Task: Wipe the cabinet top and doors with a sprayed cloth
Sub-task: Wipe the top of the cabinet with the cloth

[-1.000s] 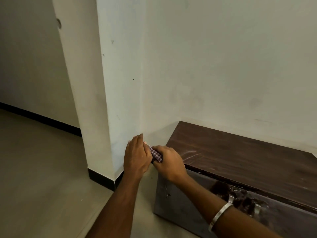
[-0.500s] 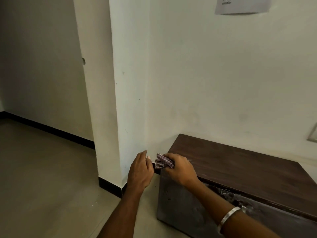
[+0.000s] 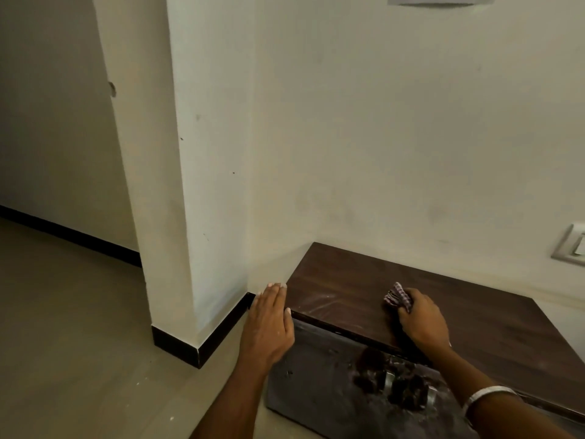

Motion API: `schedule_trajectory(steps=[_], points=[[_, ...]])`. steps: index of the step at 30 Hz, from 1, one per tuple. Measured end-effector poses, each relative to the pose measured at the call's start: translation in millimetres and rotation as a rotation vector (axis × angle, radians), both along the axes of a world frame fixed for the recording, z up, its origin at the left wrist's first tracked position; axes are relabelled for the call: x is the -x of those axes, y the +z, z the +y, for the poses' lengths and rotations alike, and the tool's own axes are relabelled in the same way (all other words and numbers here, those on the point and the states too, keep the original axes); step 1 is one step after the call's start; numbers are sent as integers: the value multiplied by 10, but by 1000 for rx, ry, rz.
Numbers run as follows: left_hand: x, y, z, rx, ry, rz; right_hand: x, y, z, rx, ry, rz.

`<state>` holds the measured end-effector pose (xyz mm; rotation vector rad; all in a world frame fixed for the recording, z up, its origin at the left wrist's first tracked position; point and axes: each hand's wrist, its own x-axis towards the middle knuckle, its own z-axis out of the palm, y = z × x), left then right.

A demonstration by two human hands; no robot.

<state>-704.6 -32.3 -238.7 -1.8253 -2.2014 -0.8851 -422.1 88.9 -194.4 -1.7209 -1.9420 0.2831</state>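
A low cabinet with a dark brown wooden top point(image 3: 373, 280) stands against the white wall at the lower right. Its glossy dark door front point(image 3: 316, 384) faces me, smudged and carrying metal handles point(image 3: 389, 380). My right hand point(image 3: 421, 321) grips a bunched checked cloth point(image 3: 397, 297) and holds it on the top, a little in from the front edge. My left hand point(image 3: 269, 321) lies with straight fingers at the cabinet's front left corner, fingertips toward the wall. Pale wipe streaks show on the top between the hands.
A white pillar point(image 3: 196, 185) with a black skirting point(image 3: 202, 343) juts out just left of the cabinet. Beige floor point(image 3: 79, 327) spreads to the left. A switch plate point(image 3: 573, 245) sits on the wall at the right, and a paper sheet point(image 3: 440, 0) hangs above.
My right hand has carried the cloth from the cabinet's left corner rightward onto the top. My left hand has let go of the cloth and stays by the corner.
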Motion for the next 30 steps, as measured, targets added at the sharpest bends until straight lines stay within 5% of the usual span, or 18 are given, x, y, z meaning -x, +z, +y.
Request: schedule_trajectory(steps=[14,30], points=[[155,-58,-13,-10,27,-40,902,-130,-4,-1,238,77],[531,373,-597,-74,108,-58,2027,-182,-1170,56,797,207]])
